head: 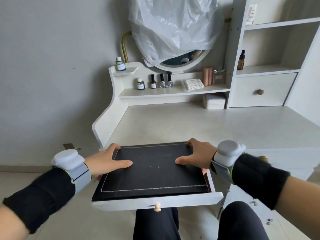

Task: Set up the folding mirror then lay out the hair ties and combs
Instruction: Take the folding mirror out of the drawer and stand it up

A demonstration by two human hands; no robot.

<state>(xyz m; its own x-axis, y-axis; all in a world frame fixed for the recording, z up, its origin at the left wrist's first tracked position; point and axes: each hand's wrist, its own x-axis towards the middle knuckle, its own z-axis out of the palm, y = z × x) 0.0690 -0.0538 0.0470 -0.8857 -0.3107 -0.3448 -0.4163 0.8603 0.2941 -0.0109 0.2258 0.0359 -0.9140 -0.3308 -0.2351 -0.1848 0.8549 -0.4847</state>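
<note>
A flat black folding mirror (152, 172) with white stitching, folded shut, lies over the open white drawer (155, 202) at the desk's front edge. My left hand (105, 161) grips its left edge, thumb on top and fingers curled underneath. On the opposite edge my right hand (197, 155) holds it the same way. No hair ties or combs are visible; the inside of the drawer is hidden under the mirror.
The white vanity desk (190, 125) stretches beyond the drawer. A small white box (214, 101) sits at its back. A shelf holds several small bottles (161, 81) and cotton swabs (193, 84). A round mirror (181, 62) under a plastic cover stands behind. A cabinet drawer with a knob (259, 92) is at right.
</note>
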